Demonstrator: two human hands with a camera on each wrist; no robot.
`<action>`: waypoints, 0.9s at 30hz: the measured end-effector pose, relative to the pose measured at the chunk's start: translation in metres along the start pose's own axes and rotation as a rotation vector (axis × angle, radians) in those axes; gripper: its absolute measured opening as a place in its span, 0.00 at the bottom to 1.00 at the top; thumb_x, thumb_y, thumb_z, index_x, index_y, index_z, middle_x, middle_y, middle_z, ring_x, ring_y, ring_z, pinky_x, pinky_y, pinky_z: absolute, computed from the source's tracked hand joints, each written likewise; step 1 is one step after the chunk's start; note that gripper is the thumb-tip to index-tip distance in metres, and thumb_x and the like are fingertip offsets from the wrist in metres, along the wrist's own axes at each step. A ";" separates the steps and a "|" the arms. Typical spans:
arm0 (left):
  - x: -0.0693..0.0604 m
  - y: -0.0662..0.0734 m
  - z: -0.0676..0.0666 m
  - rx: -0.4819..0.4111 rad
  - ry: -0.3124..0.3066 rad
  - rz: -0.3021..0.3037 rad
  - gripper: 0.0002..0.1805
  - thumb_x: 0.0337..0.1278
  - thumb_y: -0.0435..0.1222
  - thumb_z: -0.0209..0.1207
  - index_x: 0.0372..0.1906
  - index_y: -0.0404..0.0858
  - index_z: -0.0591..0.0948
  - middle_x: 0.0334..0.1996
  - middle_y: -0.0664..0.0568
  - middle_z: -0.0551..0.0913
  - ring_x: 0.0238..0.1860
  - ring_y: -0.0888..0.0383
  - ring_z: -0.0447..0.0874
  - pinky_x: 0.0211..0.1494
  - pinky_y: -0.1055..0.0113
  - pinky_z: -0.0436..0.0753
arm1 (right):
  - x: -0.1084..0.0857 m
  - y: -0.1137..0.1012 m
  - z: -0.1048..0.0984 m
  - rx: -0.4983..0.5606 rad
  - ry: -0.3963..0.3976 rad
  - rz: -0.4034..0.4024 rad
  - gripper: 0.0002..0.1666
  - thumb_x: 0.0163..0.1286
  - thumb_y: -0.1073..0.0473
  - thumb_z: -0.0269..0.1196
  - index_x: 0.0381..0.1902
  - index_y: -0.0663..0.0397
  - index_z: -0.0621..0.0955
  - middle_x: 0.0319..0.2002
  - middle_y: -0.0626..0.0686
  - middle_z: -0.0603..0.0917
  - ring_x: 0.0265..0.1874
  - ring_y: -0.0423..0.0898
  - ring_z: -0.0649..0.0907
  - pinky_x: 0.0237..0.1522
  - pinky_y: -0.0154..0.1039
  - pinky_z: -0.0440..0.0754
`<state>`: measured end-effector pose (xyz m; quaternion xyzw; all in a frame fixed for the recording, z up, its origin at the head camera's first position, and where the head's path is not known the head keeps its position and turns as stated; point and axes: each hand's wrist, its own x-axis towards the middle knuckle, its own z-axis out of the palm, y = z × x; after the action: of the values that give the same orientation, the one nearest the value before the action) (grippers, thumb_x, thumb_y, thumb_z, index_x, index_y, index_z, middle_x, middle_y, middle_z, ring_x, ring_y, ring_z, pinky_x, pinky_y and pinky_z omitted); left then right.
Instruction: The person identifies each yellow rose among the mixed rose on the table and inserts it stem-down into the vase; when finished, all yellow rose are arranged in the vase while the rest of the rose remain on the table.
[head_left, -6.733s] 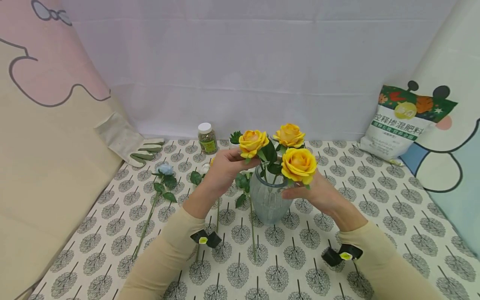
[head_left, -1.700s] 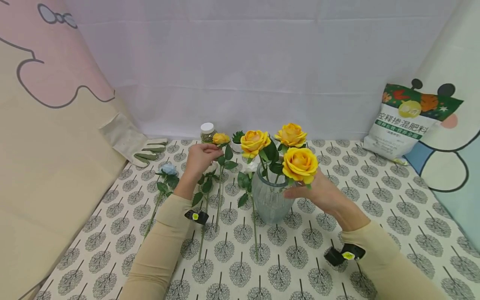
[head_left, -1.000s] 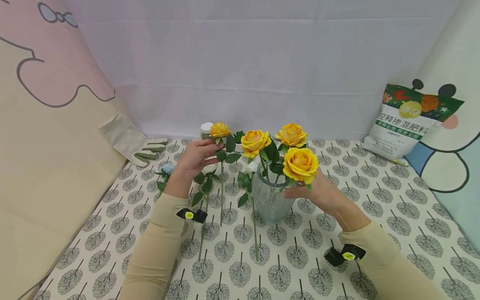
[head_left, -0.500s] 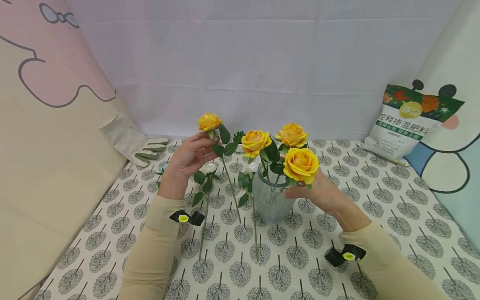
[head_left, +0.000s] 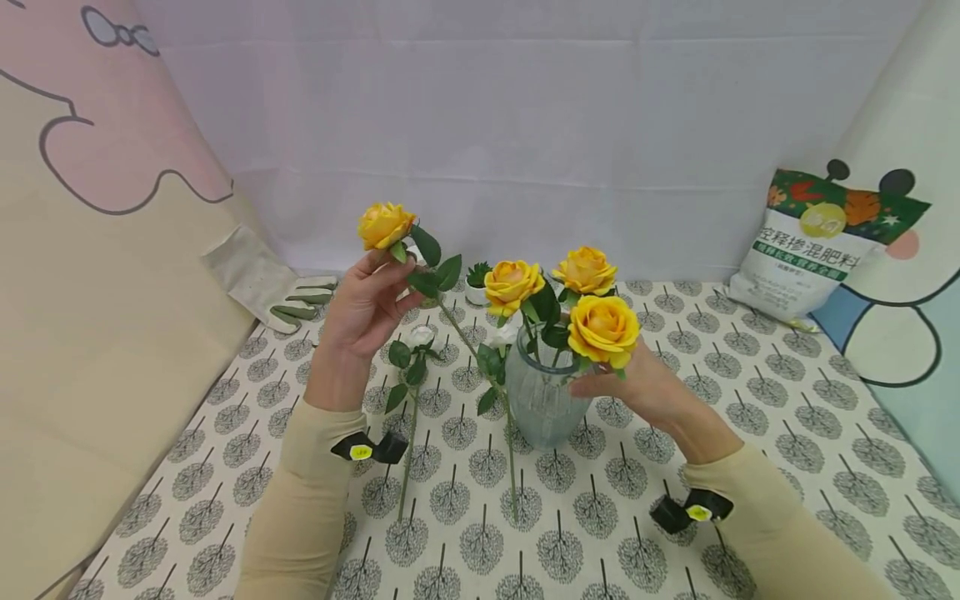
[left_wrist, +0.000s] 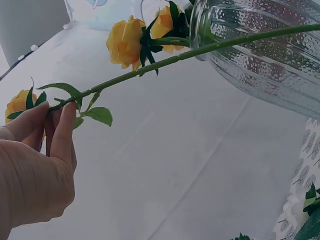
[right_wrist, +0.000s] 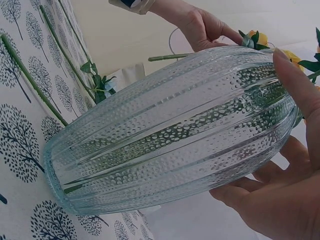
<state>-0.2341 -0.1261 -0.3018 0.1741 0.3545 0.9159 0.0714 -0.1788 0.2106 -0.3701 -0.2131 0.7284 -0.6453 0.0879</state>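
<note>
My left hand (head_left: 363,312) pinches a yellow rose (head_left: 386,225) by its stem, just under the bloom. The rose leans left in the air, its stem slanting down towards the vase; the left wrist view shows the thumb and fingers on the green stem (left_wrist: 165,62). With my right hand (head_left: 648,387) I grip the ribbed glass vase (head_left: 546,412) near its rim, thumb in front, as the right wrist view also shows. The vase stands upright and bears three yellow roses (head_left: 602,327). Two white roses (head_left: 422,337) lie on the cloth left of it.
A small potted succulent (head_left: 477,279) stands behind the vase. Gardening gloves (head_left: 258,279) lie at the back left, and a printed bag (head_left: 798,258) leans at the back right. The tree-patterned tablecloth (head_left: 600,521) extends in front. My left hand mostly hides a jar.
My left hand has picked the yellow rose up from the table, raised it and carried it left, tilting its stem towards the vase. My right hand keeps holding the vase in place.
</note>
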 end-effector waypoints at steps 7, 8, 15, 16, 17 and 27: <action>-0.007 0.006 0.011 -0.132 -0.053 0.117 0.08 0.49 0.21 0.70 0.30 0.35 0.85 0.31 0.48 0.85 0.34 0.52 0.87 0.38 0.59 0.89 | 0.000 0.000 0.000 0.000 0.009 0.001 0.52 0.49 0.74 0.73 0.71 0.54 0.64 0.63 0.57 0.68 0.62 0.54 0.69 0.63 0.53 0.71; -0.008 0.008 0.012 -0.153 -0.055 0.134 0.08 0.48 0.21 0.70 0.30 0.34 0.85 0.32 0.47 0.85 0.34 0.52 0.87 0.38 0.58 0.89 | 0.000 0.000 0.001 0.002 0.010 0.003 0.52 0.49 0.74 0.73 0.71 0.54 0.64 0.64 0.57 0.68 0.63 0.54 0.69 0.64 0.53 0.70; -0.014 0.018 0.018 -0.413 -0.055 0.217 0.08 0.50 0.14 0.64 0.28 0.28 0.82 0.32 0.39 0.84 0.33 0.47 0.85 0.42 0.52 0.88 | 0.000 -0.001 0.000 -0.011 0.010 0.010 0.52 0.48 0.74 0.73 0.70 0.55 0.64 0.62 0.58 0.69 0.60 0.56 0.70 0.59 0.50 0.76; -0.015 0.019 0.018 -0.445 -0.049 0.228 0.08 0.50 0.14 0.64 0.28 0.27 0.82 0.32 0.38 0.84 0.33 0.46 0.85 0.43 0.51 0.88 | 0.000 -0.001 0.000 -0.013 0.011 0.012 0.52 0.48 0.74 0.73 0.70 0.56 0.64 0.62 0.58 0.69 0.60 0.56 0.70 0.58 0.50 0.77; -0.015 0.019 0.019 -0.477 -0.044 0.235 0.09 0.49 0.13 0.64 0.29 0.27 0.82 0.33 0.38 0.84 0.34 0.46 0.86 0.43 0.51 0.88 | 0.000 -0.001 0.000 -0.016 0.012 0.014 0.51 0.48 0.74 0.73 0.70 0.56 0.64 0.60 0.58 0.69 0.58 0.56 0.71 0.57 0.49 0.78; -0.020 0.019 0.030 -0.514 0.110 0.370 0.10 0.46 0.13 0.66 0.32 0.27 0.83 0.32 0.40 0.83 0.32 0.46 0.85 0.43 0.52 0.89 | -0.001 0.000 0.000 -0.028 0.012 0.022 0.53 0.48 0.73 0.73 0.71 0.54 0.63 0.61 0.58 0.69 0.58 0.57 0.71 0.56 0.53 0.77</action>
<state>-0.2041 -0.1267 -0.2735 0.1622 0.0770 0.9809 -0.0741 -0.1780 0.2105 -0.3700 -0.2022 0.7401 -0.6353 0.0877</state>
